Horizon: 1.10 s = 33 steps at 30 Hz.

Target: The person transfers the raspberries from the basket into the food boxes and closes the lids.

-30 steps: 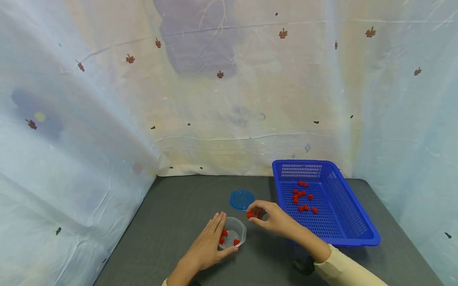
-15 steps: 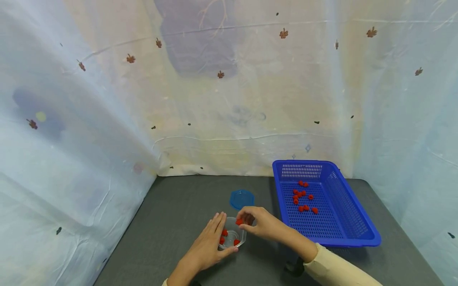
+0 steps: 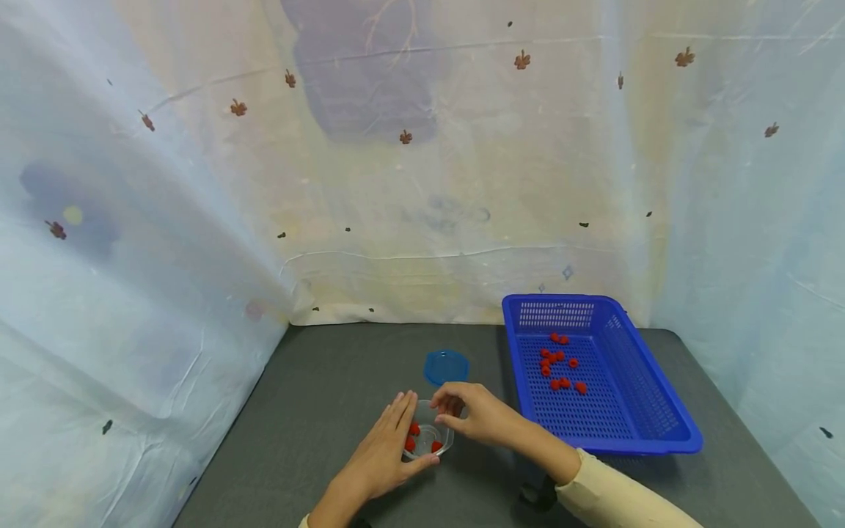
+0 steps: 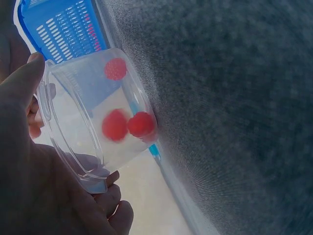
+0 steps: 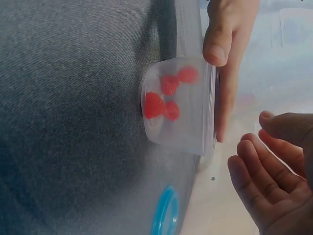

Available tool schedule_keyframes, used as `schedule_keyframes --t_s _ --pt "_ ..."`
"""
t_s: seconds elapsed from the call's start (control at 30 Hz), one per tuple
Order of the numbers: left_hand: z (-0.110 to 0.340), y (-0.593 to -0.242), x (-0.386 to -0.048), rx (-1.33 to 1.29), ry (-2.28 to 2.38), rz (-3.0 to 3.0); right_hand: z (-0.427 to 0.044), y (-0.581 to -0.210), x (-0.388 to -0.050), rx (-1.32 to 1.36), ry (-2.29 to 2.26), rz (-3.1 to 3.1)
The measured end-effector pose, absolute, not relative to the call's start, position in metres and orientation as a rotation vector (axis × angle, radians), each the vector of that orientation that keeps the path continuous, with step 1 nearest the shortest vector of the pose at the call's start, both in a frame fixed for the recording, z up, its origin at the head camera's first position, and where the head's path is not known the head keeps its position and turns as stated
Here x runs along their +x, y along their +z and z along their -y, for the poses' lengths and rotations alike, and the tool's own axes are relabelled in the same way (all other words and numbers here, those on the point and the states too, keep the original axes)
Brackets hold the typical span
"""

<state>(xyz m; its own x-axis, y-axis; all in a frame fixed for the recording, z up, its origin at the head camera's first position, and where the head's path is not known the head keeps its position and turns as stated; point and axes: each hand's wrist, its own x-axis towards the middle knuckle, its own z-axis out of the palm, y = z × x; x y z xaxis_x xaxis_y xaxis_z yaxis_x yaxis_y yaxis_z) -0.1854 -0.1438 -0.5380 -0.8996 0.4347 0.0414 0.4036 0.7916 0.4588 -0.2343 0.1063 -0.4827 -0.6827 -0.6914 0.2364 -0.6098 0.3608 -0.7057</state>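
Between the side edges of the bench (image 3: 330,381), the tub (image 3: 425,434) is being steadied by the straight-fingered left hand (image 3: 386,449); the right hand (image 3: 480,415) is being held loose, empty. Filling seems under half done: most berries (image 3: 560,356) are lying in the right-edge basket (image 3: 617,400).

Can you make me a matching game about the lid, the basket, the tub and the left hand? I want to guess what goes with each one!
Things:
1. basket
2. lid
3. left hand
4. tub

Clues:
A. Colourless and see-through
B. Touching the tub
C. Deep blue, with lots of little holes
D. Blue, thin and flat, with no holes

Right pairs: 1-C, 2-D, 3-B, 4-A
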Motion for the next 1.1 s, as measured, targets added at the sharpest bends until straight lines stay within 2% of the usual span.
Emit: schedule_keyframes --t_s 0.6,1.1 --pt "0.142 -0.539 -0.188 0.673 0.724 -2.925 -0.14 -0.476 -0.235 -1.182 -1.246 -2.667" --pt "0.141 -0.541 -0.188 0.668 0.699 -2.944 -0.182 -0.461 -0.24 -0.986 -1.259 -2.799"
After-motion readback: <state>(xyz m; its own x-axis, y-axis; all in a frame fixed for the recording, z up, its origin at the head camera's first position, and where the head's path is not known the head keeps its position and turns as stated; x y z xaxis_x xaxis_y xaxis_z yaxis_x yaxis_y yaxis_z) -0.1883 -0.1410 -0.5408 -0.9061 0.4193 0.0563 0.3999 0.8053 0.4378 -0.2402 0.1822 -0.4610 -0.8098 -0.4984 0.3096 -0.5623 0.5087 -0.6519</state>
